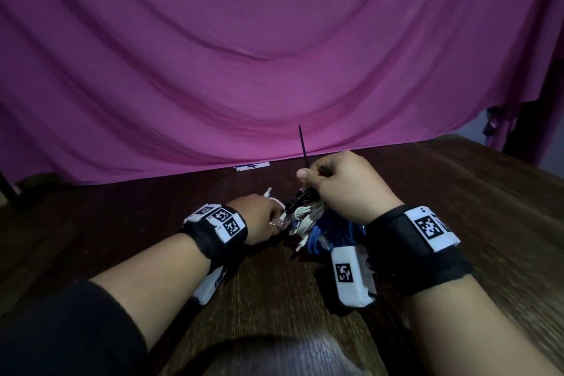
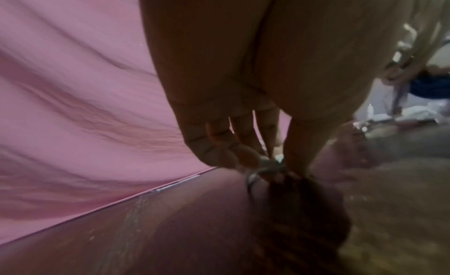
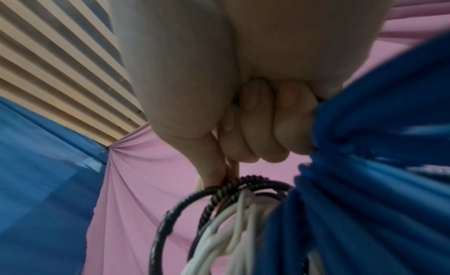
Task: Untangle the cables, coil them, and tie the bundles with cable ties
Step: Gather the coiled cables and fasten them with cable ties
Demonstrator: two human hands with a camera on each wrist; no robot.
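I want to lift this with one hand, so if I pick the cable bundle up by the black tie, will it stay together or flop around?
The cable bundle will probably sag: its white and blue loops look soft. Loose plug ends stick out near the left hand and would likely dangle. The black tie, gripped by the right hand, stands straight, so it seems fairly stiff.

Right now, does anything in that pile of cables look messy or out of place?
Yes. The black, white and blue cables sit bunched together rather than in separate coils, loose plug ends poking out. The black cable tie, gripped by the right hand, sticks straight up, untrimmed.
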